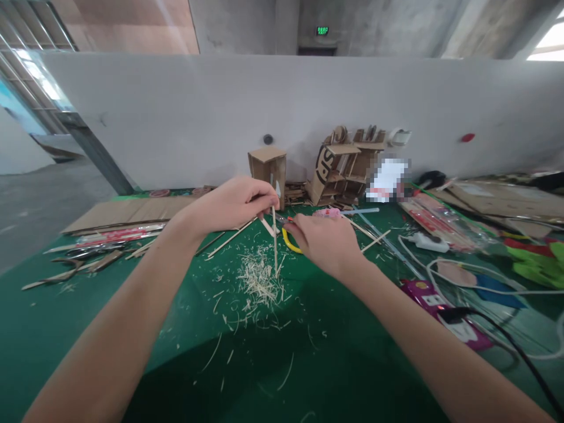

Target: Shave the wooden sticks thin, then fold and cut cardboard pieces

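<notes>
Across the green tabletop (185, 364), in the head view, both arms reach forward and meet over a loose heap of pale shavings (259, 281). The left hand (233, 202) is nearly closed, thumb and fingers pinched on the upper end of a slender wooden stick (275, 249). That stick stands close to upright, its lower end at the right edge of the heap; whether it rests on the table or hangs just above, I cannot tell. The right hand (328, 241) is curled around a metal-ended tool (281, 218) whose tip points toward the stick near the left fingertips. A yellow curved piece (291, 242) shows below the right fingers; whether it belongs to the tool is unclear, as is whether metal and wood touch.

Behind the hands, a cardboard box (267, 155) and a cardboard shelf unit (326, 170) stand near the pale partition (176, 117). To the right lies a purple power strip (416, 288) with a black plug in it.

Judging by the curls and the tool beside the wood, the step in hand looks like shaving the stick thinner. Another stroke would call for a firm left pinch, a shallow tool angle and left fingertips clear of the edge.
</notes>
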